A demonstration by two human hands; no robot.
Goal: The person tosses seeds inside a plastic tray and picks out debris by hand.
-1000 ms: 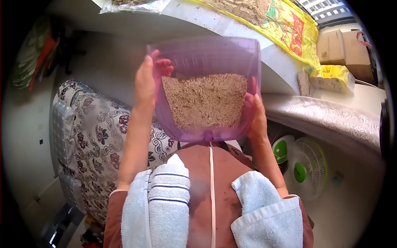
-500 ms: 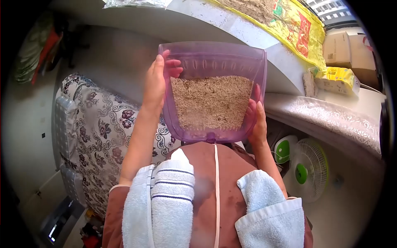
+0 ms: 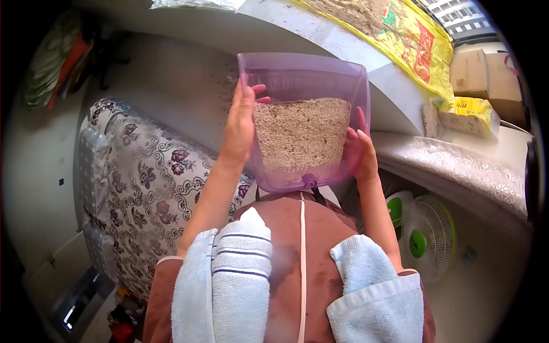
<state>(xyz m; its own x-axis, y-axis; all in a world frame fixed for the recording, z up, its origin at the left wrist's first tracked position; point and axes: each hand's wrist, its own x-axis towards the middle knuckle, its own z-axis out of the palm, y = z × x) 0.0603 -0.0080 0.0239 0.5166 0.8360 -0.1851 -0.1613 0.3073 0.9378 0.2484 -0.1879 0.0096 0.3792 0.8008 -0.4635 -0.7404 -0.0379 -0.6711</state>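
Note:
A translucent purple plastic scoop pan [image 3: 309, 74], shaped like a dustpan, is held up in front of my body. Its wide mouth faces away from me, and a small knob [image 3: 309, 180] sits at the near edge. A layer of light-brown grain or husk-like material [image 3: 303, 134] with darker specks covers its lower part. My left hand [image 3: 239, 128] grips the left wall, fingertips over the inside. On the opposite wall my right hand [image 3: 366, 155] is closed, its fingers partly seen through the plastic. Small specks show against the floor left of the pan.
Ahead to the right, a yellow sack [image 3: 420, 51] bears more brown material on a ledge [image 3: 320, 31]. Cardboard boxes [image 3: 470, 71] and a yellow packet [image 3: 472, 117] stand beyond. A floral-covered bed [image 3: 148, 177] lies left, a fan [image 3: 429, 240] right.
Both hands have shifted the pan slightly right, and its near end with the knob has tipped into fuller view. The material inside looks paler, and specks have appeared left of the pan.

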